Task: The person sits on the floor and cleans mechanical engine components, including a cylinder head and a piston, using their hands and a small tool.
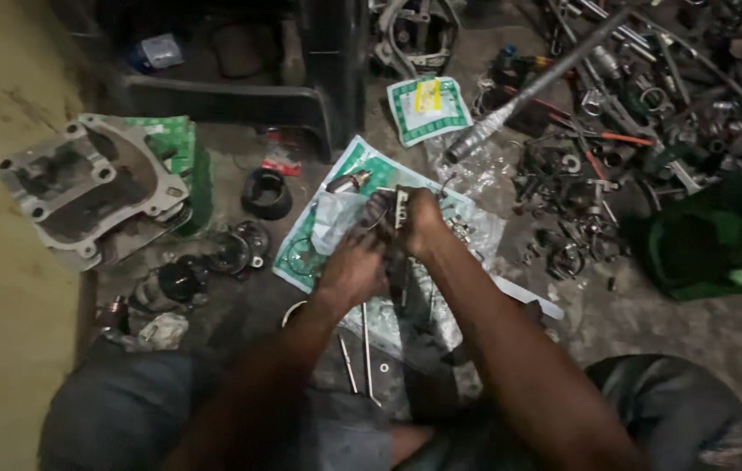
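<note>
Small metal part [386,212] held over a green-and-white packet [336,253] on the floor; left hand [353,270] and right hand [421,225] both have fingers clamped on it.

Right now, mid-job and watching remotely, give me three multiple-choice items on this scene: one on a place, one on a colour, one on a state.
1. Where does the grey engine casing lie?
A. far left of the floor
B. on the person's lap
C. among the pile of metal parts

2. What colour is the printed plastic sheet under the hands?
A. red and black
B. green and white
C. plain blue

3. How do the two hands stand?
A. both flat on the floor
B. one raised out of view
C. both closed together on a small metal part

Answers: 1 A, it sits at the left beside a green box. 2 B, green print shows on white. 3 C, the left hand and right hand meet on the small metal part.
</note>
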